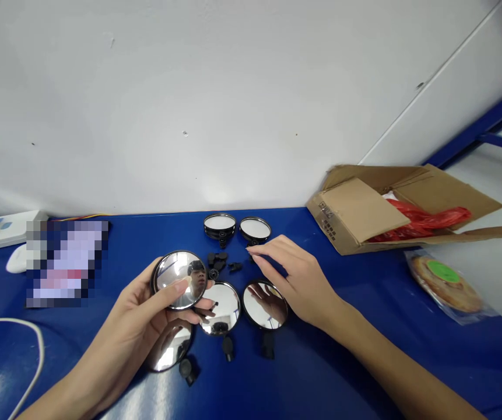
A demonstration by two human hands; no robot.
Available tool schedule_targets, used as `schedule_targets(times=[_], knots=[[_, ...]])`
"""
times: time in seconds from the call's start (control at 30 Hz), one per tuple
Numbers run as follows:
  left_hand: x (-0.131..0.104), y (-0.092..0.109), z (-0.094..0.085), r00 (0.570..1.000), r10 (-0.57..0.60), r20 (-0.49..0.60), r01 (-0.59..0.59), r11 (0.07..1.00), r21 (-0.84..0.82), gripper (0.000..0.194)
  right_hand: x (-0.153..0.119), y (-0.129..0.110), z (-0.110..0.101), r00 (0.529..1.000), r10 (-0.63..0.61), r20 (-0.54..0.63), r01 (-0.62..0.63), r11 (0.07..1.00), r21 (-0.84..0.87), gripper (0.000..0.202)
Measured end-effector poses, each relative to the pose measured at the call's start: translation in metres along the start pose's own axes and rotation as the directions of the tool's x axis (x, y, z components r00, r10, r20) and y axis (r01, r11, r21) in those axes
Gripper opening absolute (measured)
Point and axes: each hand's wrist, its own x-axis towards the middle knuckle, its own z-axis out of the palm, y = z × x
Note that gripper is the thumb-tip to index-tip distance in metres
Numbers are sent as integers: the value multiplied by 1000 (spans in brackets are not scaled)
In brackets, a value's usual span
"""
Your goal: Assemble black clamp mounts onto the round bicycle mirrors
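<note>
My left hand (146,309) grips a round mirror (176,294) with a dark rim, its reflective face up and the thumb across it. My right hand (301,277) hovers over the table with thumb and forefinger tips close together in a pinch. Whatever sits between those tips is too small to make out. Just left of them lie small black plastic parts (218,259). Three more round mirrors lie face up nearer me: a left one (169,350) partly under my left hand, a middle one (224,309) and a right one (265,304). Black clamp-like pieces (228,348) lie by their lower edges.
Against the wall stand further round mirrors (220,222), the left ones apparently stacked. An open cardboard box (342,216) holding a red plastic bag (429,219) is at right, beside a wrapped round pastry (445,283). Leftward are a blurred phone-like screen (69,262), a white mouse (18,258) and a white cable (36,332).
</note>
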Motion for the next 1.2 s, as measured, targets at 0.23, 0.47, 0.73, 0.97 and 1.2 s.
schedule_targets(times=[0.23, 0.47, 0.73, 0.97, 1.2], knots=[[1, -6, -1, 1000, 24, 19, -25, 998, 60, 35, -1, 12, 6, 987, 139, 83, -130, 985, -110, 18], [0, -6, -4, 999, 0, 53, -5, 996, 92, 32, 1, 7, 3, 980, 180, 86, -173, 981, -82, 10], [0, -9, 3, 997, 63, 53, -70, 986, 153, 33, -1, -31, -4, 968, 224, 113, -250, 845, 473, 21], [-6, -9, 8, 990, 133, 43, -140, 931, 336, 34, -10, -41, 6, 954, 241, 176, -298, 740, 603, 21], [-10, -9, 3, 980, 182, 77, -196, 851, 487, 37, -10, -41, 5, 973, 192, 125, -228, 757, 613, 19]])
